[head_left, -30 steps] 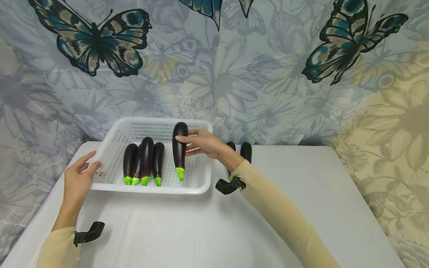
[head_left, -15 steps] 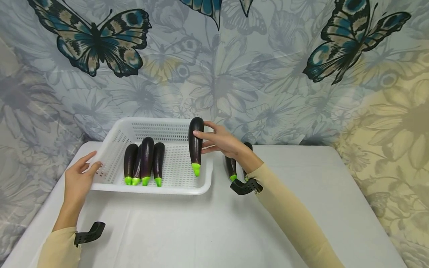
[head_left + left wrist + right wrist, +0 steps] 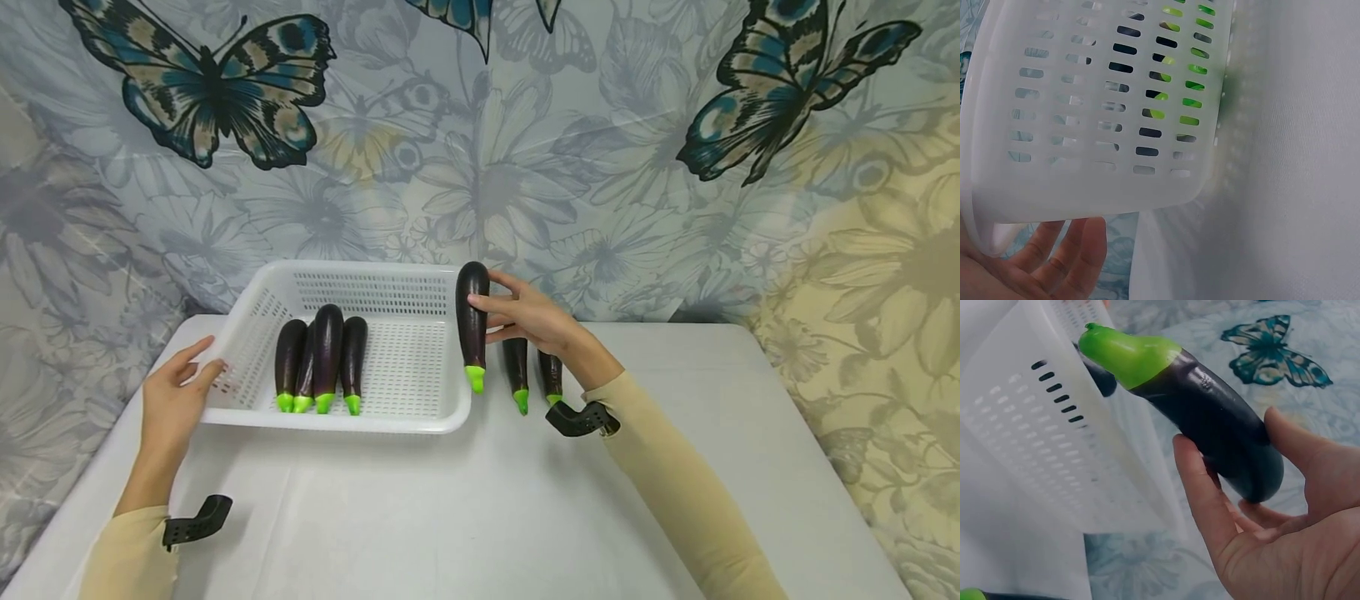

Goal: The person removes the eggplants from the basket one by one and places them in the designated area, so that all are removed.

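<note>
White basket (image 3: 405, 358): four eggplants (image 3: 327, 354) inside, two others (image 3: 516, 371) right of it. Our right hand (image 3: 538, 318) pinches another eggplant (image 3: 472, 321) by the basket's right end; our left hand (image 3: 172, 402) grips its left.

The desk (image 3: 420, 517) is white and faintly creased. Toward its far left stands a white basket (image 3: 330, 422); just right of that lie one eggplant (image 3: 516, 367) and a second eggplant (image 3: 551, 373), slightly apart, green ends nearest, tops hidden.
</note>
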Demonstrator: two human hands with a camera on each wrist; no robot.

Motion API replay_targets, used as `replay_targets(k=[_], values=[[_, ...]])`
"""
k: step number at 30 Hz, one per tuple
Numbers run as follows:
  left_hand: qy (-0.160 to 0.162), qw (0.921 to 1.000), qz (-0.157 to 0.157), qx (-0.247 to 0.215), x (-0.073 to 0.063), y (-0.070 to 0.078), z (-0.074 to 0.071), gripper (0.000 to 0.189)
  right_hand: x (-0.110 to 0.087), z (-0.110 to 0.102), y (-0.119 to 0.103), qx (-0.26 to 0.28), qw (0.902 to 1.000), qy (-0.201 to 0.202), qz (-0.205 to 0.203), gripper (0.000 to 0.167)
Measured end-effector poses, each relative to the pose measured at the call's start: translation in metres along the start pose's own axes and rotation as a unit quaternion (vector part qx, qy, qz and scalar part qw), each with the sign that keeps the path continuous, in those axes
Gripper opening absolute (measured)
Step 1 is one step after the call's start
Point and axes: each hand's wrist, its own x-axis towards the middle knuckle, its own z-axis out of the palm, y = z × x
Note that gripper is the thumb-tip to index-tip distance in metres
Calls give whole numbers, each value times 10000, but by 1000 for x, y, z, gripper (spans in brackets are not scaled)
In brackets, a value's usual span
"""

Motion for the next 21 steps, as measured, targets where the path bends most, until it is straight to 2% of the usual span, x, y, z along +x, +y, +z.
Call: replay_targets(k=[2,5,7,9,13,18,21], values=[[41,10000,46,26,14,-17,3,48,-1,-2,1,7,10000,13,-10,81],[-16,10000,1,34,17,-19,4,48,-3,-6,0,-11,10000,61,-32,80],[-7,10000,25,-45,15,-17,3,48,-3,-9,1,-37,9998,147,-115,78],[-41,9998,-68,-158,0,6,-1,48,-3,-14,3,-35,9993,298,-238,76],[-60,9997,-71,-206,-7,12,-2,47,-3,-26,9,-137,9971,616,-423,74],[16,9999,-121,-118,-10,16,-3,47,-7,-39,21,-360,9960,769,-281,74],[4,9999,-124,-117,-7,13,-2,47,-10,-47,28,-497,9951,835,-168,75]])
